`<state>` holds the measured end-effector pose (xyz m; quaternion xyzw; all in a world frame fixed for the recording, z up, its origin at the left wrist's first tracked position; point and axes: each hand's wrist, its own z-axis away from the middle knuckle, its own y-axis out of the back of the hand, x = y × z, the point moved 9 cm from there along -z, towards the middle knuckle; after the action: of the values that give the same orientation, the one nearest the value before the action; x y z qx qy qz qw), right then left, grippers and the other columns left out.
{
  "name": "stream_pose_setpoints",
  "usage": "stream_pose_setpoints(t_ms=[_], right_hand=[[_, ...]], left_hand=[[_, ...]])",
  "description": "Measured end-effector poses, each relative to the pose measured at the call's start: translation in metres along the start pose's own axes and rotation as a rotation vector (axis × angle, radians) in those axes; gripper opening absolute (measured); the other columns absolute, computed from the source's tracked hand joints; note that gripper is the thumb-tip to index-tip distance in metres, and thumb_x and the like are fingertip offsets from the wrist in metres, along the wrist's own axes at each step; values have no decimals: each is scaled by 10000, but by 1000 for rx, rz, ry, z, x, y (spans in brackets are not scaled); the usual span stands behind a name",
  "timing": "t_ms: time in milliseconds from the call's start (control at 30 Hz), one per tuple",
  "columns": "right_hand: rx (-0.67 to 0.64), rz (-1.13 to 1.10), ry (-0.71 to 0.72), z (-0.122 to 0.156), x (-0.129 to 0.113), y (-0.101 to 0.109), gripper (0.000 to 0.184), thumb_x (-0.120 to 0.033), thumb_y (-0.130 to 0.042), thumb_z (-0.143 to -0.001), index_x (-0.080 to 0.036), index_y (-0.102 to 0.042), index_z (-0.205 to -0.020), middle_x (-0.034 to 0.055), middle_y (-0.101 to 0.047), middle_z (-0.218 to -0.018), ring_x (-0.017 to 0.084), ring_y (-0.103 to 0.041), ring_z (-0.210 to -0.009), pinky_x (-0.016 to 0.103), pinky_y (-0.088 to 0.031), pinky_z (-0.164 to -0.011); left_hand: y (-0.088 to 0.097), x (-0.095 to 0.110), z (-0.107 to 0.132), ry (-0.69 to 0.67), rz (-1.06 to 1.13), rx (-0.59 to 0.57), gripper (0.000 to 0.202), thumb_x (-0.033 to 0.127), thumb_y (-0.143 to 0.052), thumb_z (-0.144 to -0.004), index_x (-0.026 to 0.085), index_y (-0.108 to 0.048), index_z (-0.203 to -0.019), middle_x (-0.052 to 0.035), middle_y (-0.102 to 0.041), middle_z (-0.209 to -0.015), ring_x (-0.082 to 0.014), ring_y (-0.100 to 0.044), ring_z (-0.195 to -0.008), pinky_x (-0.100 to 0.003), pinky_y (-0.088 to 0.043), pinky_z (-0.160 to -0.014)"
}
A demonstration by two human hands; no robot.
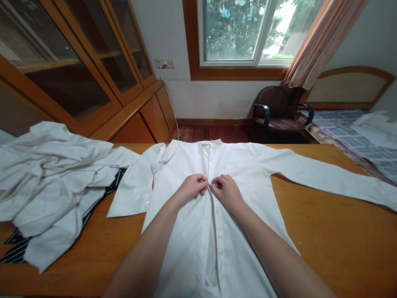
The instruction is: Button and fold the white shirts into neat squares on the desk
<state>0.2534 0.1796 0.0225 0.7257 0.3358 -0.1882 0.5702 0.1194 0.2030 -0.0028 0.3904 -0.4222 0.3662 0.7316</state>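
Observation:
A white long-sleeved coat [248, 244] lies spread front up, its collar at the far side. My left hand [194, 186] pinches one front edge at about chest height. Right against it, my right hand [226, 189] pinches the facing edge, and the fingertips of both hands nearly meet. Above the hands the front edges lie together; below them the front gapes, with several small buttons showing along the edges. One sleeve [325, 176] stretches out to the right, the other [132, 192] is folded down on the left. Any button between my fingers is hidden.
The coat lies on a wooden table [325, 236]. At the left is a heap of crumpled white cloth [58, 178] with dark striped fabric [18, 250] under it. Beyond stand a glass-door cabinet [102, 54], an office chair [276, 107] and a bed [353, 128].

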Motion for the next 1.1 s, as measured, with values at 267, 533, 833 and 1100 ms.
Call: stream_pose_setpoints(t_ms=[267, 533, 833, 1100], right_hand=[[3, 20, 27, 0, -1, -1, 56, -200, -712, -839, -209, -683, -792, 4, -633, -721, 188, -557, -755, 302, -410, -725], [23, 0, 49, 0, 0, -1, 40, -179, -688, -831, -218, -686, -827, 7, -638, -738, 193, -565, -769, 309, -418, -731], [25, -6, 49, 1, -2, 0, 57, -174, -666, -840, -223, -694, -842, 9, -635, -740, 195, -565, -771, 313, -422, -737], [29, -27, 47, 1, -1, 0, 135, -116, -662, -798, -213, -703, -882, 4, -635, -757, 195, -568, -788, 316, -426, -757]], left_hand=[[0, 2, 0, -2, 17, -10, 136, 279, -600, -825, 148, -635, -815, 28, -609, -570, -50, -435, -376, -166, -301, -369], [0, 4, 0, -24, 51, -6, 124, 265, -596, -814, 146, -628, -804, 25, -607, -569, -54, -455, -397, -161, -314, -373], [0, 2, -2, -24, 53, -6, 114, 258, -595, -803, 149, -630, -802, 21, -616, -592, -62, -488, -418, -166, -321, -373], [0, -1, -3, -33, 59, -9, 140, 289, -608, -794, 153, -634, -814, 16, -625, -617, -69, -513, -442, -168, -326, -377]])
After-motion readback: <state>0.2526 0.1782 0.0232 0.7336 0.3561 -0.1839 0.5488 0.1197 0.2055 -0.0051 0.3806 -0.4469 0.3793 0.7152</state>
